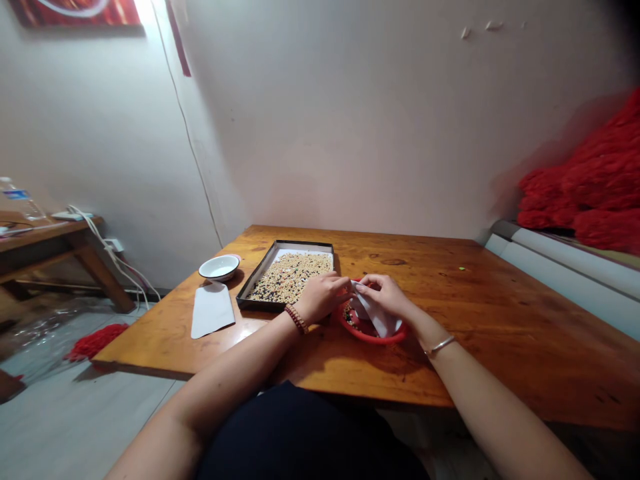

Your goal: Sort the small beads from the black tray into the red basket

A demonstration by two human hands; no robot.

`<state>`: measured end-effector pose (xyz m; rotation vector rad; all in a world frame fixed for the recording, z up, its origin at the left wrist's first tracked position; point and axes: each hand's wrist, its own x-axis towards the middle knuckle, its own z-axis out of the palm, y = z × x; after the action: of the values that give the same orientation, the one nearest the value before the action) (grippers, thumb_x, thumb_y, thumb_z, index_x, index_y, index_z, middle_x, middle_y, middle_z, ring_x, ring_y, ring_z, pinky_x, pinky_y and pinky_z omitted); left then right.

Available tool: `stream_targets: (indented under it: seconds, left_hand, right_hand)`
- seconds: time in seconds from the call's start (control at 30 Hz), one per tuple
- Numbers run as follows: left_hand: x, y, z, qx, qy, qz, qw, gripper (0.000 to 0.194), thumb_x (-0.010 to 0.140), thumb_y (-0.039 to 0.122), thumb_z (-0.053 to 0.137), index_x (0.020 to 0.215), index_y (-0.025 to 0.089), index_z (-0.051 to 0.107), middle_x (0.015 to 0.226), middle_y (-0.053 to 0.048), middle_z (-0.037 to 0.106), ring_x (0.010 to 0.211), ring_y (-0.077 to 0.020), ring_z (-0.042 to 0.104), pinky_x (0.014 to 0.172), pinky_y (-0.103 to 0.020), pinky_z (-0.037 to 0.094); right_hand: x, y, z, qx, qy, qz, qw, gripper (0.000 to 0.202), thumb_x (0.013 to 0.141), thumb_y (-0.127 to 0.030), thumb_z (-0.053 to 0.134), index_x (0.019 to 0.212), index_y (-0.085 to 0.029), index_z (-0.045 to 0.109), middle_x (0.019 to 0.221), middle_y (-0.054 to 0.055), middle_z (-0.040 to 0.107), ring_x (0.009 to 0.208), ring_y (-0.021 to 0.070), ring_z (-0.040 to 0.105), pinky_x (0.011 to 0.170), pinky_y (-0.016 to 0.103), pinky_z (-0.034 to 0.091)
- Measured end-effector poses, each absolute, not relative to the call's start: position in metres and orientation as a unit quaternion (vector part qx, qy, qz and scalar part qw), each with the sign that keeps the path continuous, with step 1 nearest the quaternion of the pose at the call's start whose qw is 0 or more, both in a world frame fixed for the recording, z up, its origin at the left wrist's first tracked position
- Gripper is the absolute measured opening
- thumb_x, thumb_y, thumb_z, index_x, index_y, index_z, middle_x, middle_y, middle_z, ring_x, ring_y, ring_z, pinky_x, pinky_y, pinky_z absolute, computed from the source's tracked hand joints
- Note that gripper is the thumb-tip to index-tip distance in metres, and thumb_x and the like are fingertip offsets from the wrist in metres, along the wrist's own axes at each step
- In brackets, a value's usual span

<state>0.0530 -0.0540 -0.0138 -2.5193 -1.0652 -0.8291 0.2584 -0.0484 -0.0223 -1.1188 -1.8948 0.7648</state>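
Note:
My left hand [325,297] is closed over the left side of a red plastic bowl [373,339], its fingertips against the top edge of a folded white paper [381,320]. From the other side my right hand [385,293] pinches the same paper, which slants down into the bowl. Mixed beans [350,315] lie in the bowl, partly hidden by the paper and my hands. Just left of my left hand, a shallow black-edged tray [263,306] holds a spread of pale and dark beans [290,277].
A white enamel bowl [219,268] stands beyond a flat white paper piece [213,310] on the wooden table [440,320]. Red bundles [590,180] are piled at the right. A side table [75,233] with a plastic bottle [23,199] and cables stands left.

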Motion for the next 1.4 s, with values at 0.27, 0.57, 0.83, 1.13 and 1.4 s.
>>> stream_targets:
  seconds: [0.27,0.57,0.83,1.13,1.4]
  left_hand:
    - [0.053,-0.055,-0.013,-0.873,-0.368,-0.285,0.142,0.032,0.090,0.049,0.054,0.086,0.019,0.065,0.074,-0.003,0.059,0.066,-0.0129,0.053,0.055,-0.022,0.036]
    - [0.053,-0.056,-0.012,-0.869,-0.369,-0.293,0.150,0.028,0.090,0.046,0.056,0.085,0.020,0.065,0.073,-0.002,0.060,0.064,-0.0126,0.053,0.054,-0.022,0.035]
    - [0.055,-0.055,-0.013,-0.872,-0.359,-0.299,0.148,0.028,0.093,0.041,0.051,0.082,0.019,0.065,0.073,-0.004,0.062,0.065,-0.0128,0.055,0.056,-0.022,0.037]
    - [0.056,-0.058,-0.012,-0.872,-0.341,-0.320,0.144,0.031,0.096,0.036,0.046,0.081,0.019,0.066,0.069,-0.003,0.061,0.064,-0.0118,0.055,0.057,-0.021,0.037]
    - [0.055,-0.058,-0.013,-0.854,-0.364,-0.350,0.124,0.030,0.090,0.043,0.055,0.076,0.018,0.065,0.071,-0.003,0.061,0.061,-0.0113,0.051,0.054,-0.022,0.034]
  right_hand:
    - [0.258,-0.046,-0.025,-0.447,-0.737,0.295,0.413,0.030,0.076,-0.043,0.063,0.078,-0.015,0.072,0.077,0.008,0.071,0.071,0.0196,0.062,0.065,0.029,0.045]
    - [0.258,-0.045,-0.026,-0.437,-0.730,0.325,0.413,0.036,0.077,-0.048,0.063,0.082,-0.014,0.074,0.082,0.010,0.073,0.074,0.0216,0.064,0.067,0.030,0.046]
    - [0.258,-0.041,-0.027,-0.421,-0.718,0.364,0.419,0.046,0.078,-0.057,0.055,0.075,-0.014,0.072,0.074,0.007,0.070,0.066,0.0188,0.058,0.061,0.029,0.043]
    - [0.256,-0.044,-0.029,-0.413,-0.716,0.392,0.404,0.053,0.080,-0.065,0.050,0.068,-0.015,0.064,0.065,0.003,0.061,0.059,0.0150,0.050,0.056,0.027,0.038]
    - [0.255,-0.051,-0.024,-0.388,-0.747,0.400,0.363,0.044,0.083,-0.055,0.053,0.082,-0.015,0.072,0.076,0.005,0.070,0.069,0.0188,0.059,0.064,0.029,0.044]
